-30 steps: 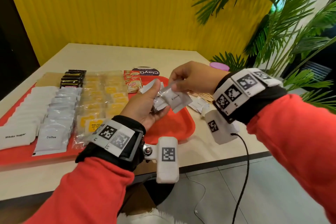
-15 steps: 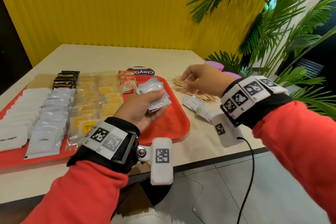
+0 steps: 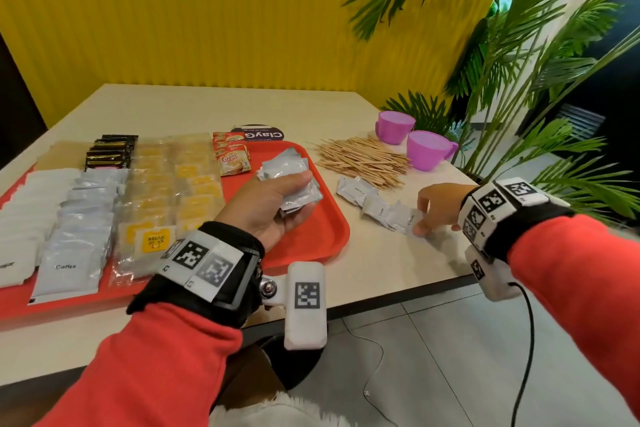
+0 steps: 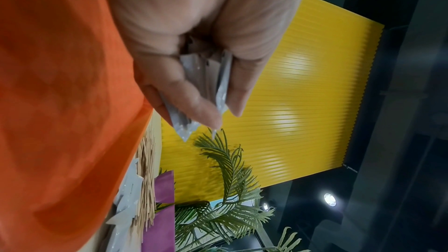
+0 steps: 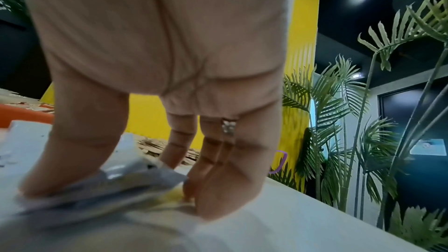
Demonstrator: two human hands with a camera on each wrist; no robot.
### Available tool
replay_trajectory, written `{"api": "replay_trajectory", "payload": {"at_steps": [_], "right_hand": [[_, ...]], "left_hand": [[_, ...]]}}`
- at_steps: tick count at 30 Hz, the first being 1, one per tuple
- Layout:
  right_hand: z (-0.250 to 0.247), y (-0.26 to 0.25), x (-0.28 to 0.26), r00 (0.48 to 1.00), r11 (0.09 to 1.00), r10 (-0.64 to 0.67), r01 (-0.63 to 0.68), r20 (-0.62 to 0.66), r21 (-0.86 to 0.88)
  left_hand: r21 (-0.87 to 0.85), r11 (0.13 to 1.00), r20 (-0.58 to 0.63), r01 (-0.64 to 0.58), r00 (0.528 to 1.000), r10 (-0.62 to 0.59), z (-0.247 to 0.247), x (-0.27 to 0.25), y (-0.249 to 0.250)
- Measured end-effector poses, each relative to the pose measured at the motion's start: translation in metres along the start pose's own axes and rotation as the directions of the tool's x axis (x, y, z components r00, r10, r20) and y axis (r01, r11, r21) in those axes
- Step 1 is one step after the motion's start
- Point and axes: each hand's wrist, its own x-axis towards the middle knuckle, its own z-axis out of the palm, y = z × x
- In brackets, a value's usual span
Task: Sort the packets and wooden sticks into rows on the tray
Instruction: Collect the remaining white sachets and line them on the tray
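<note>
My left hand point(image 3: 277, 198) hovers over the red tray point(image 3: 322, 236) and grips a stack of silver cream packets point(image 3: 294, 180); in the left wrist view the stack point(image 4: 206, 83) is clamped between thumb and fingers. To the right of the tray, my right hand point(image 3: 429, 211) is down on the table, thumb and fingertips point(image 5: 194, 189) pinching the nearest silver cream packet point(image 3: 410, 222), also seen as the packet point(image 5: 126, 179) lifting off the tabletop. More loose cream packets point(image 3: 360, 192) lie beside it. A heap of wooden sticks point(image 3: 363, 159) lies behind them. Rows of white, silver, yellow and black packets point(image 3: 104, 204) fill the tray's left part.
Two purple cups point(image 3: 426, 149) stand behind the sticks near the table's right edge. Palm plants point(image 3: 519, 80) crowd that right side. A dark round label point(image 3: 259, 133) lies behind the tray. The table's front edge point(image 3: 398, 302) runs close under my right wrist.
My right hand left the stack in my left hand, swung right over the sticks, then dropped to the table and took hold of a loose cream packet. The left hand stayed over the tray.
</note>
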Motion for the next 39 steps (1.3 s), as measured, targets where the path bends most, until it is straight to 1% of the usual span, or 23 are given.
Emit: {"api": "replay_trajectory", "payload": {"at_steps": [2,6,9,12,14,15,17,19,20,21,24,28,30,32,33,36,39], "right_hand": [[0.001,0.003,0.005,1.0,0.999,0.005,-0.005,-0.016,0.033],[-0.002,0.011,0.009,0.999,0.982,-0.009,0.018,-0.048,0.19],[-0.01,0.016,0.004,0.988,0.974,-0.013,0.047,-0.151,0.22],[-0.021,0.012,-0.002,0.956,0.966,-0.041,0.112,-0.291,0.232],[-0.027,0.0,-0.009,0.915,0.947,-0.097,0.206,-0.391,0.247],[-0.029,-0.009,-0.014,0.884,0.931,-0.135,0.267,-0.447,0.247],[-0.029,-0.032,-0.026,0.802,0.892,-0.212,0.392,-0.558,0.224],[-0.027,-0.057,-0.037,0.725,0.847,-0.291,0.499,-0.625,0.185],[-0.025,-0.068,-0.04,0.702,0.832,-0.331,0.532,-0.63,0.156],[-0.023,-0.079,-0.042,0.692,0.829,-0.366,0.547,-0.622,0.121],[-0.019,-0.103,-0.039,0.689,0.839,-0.433,0.544,-0.582,0.02],[-0.018,-0.125,-0.035,0.642,0.818,-0.494,0.572,-0.586,-0.063],[-0.018,-0.131,-0.034,0.615,0.777,-0.555,0.624,-0.561,-0.085],[-0.018,-0.132,-0.033,0.602,0.721,-0.601,0.692,-0.525,-0.032],[-0.018,-0.13,-0.031,0.609,0.696,-0.606,0.717,-0.511,0.03],[-0.017,-0.123,-0.022,0.651,0.636,-0.586,0.739,-0.482,0.224],[-0.013,-0.119,-0.017,0.684,0.603,-0.52,0.718,-0.511,0.347]], "left_hand": [[0.002,1.0,-0.001,-0.006,1.0,0.006,0.0,0.0,0.0],[0.009,1.0,-0.001,-0.009,1.0,0.009,0.0,0.0,-0.001],[0.005,1.0,-0.004,-0.003,1.0,0.004,0.002,-0.001,-0.002],[-0.002,1.0,-0.012,-0.001,1.0,0.001,0.004,0.0,-0.002],[-0.001,1.0,-0.025,-0.002,1.0,0.002,0.006,0.002,-0.004],[-0.001,1.0,-0.035,0.0,0.999,0.0,0.006,0.003,-0.004],[-0.005,1.0,-0.053,0.013,0.999,-0.013,0.007,0.004,-0.005],[-0.015,0.999,-0.077,0.042,0.996,-0.043,0.007,0.004,-0.003],[-0.013,0.998,-0.089,0.059,0.994,-0.06,0.006,0.005,-0.003],[-0.01,0.997,-0.093,0.073,0.993,-0.073,0.005,0.006,-0.001],[-0.004,0.995,-0.062,0.096,0.993,-0.096,0.0,0.009,0.002],[-0.126,0.988,-0.088,0.09,0.991,-0.102,-0.004,0.012,0.007],[-0.193,0.977,-0.076,0.087,0.992,-0.103,-0.006,0.014,0.008],[-0.243,0.966,-0.068,0.084,0.992,-0.103,-0.009,0.016,0.008],[-0.246,0.966,-0.067,0.085,0.992,-0.104,-0.012,0.018,0.009],[-0.25,0.965,-0.079,0.075,0.992,-0.097,-0.016,0.02,0.009],[-0.245,0.968,-0.088,0.051,0.993,-0.074,-0.017,0.02,0.008]]}}
